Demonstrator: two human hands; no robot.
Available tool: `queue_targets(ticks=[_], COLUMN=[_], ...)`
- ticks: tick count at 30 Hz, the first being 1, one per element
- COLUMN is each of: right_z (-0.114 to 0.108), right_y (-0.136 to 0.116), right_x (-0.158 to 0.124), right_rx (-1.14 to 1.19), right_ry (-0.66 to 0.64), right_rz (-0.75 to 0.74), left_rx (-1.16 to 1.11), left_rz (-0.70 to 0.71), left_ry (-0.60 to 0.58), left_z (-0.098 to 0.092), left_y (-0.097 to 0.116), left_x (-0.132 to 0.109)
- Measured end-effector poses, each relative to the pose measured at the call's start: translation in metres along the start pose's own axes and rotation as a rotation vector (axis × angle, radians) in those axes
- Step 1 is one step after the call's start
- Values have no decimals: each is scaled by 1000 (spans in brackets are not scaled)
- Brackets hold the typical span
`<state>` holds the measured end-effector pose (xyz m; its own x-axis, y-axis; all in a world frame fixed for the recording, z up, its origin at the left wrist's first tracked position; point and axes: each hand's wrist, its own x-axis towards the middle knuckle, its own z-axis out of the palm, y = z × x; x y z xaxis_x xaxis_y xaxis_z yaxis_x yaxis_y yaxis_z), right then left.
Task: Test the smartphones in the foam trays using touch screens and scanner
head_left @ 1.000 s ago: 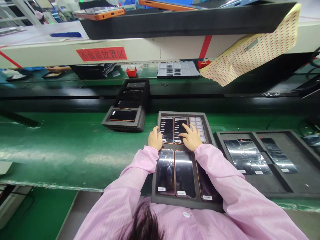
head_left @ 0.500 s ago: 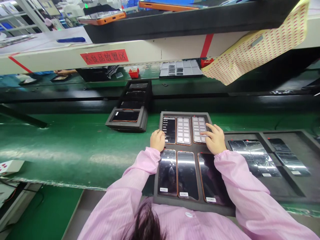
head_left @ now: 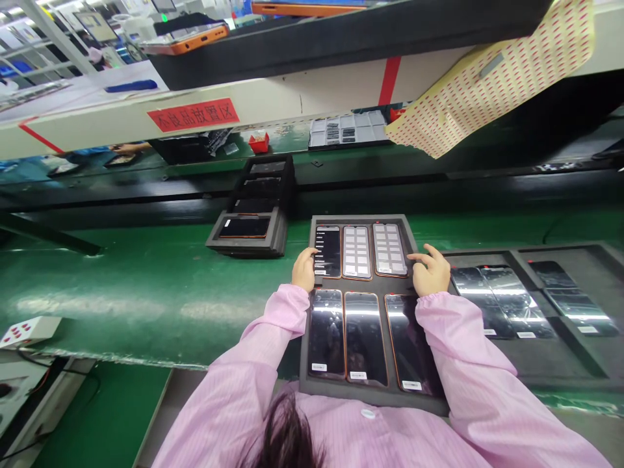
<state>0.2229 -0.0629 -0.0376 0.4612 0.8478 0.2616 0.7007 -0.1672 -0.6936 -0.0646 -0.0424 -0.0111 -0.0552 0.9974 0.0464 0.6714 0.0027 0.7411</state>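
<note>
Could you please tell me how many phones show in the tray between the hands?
6: far left phone, far middle phone, far right phone, near left phone, near middle phone, near right phone. The right sleeve may hide another.

I've got a green workbench (head_left: 160,279) w/ glare, white shelf (head_left: 273,97) above, green floor (head_left: 92,422) btm L, metal rack (head_left: 54,36) & monitor (head_left: 96,27) top L.

an electronics factory; phones (head_left: 366,338) lie in trays (head_left: 373,285) on a green bench (head_left: 146,286).
</note>
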Motion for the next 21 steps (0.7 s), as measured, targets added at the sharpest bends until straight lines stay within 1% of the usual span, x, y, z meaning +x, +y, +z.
queue_targets(ticks=[3, 5, 11, 16, 19, 21], right_z=[1, 2, -2, -4, -5, -5], right_y=[5, 6, -4, -10, -11, -11], right_x=[1, 2, 0, -1, -1, -1], right_rx=[14, 19, 19, 22, 29, 17], right_ry=[-28, -45, -59, -43, -27, -39], right_rz=[3, 10, 40, 46, 43, 36], left_rx=[-8, -4, 63, 109, 70, 47], left_rz=[7, 18, 60, 21, 4, -17], left_ry=[47, 55, 48, 24, 40, 59], left_z=[-2, -3, -2, 0, -1, 0], left_y=[1, 1, 0, 0, 0, 0], left_x=[-7, -10, -10, -10, -11, -11])
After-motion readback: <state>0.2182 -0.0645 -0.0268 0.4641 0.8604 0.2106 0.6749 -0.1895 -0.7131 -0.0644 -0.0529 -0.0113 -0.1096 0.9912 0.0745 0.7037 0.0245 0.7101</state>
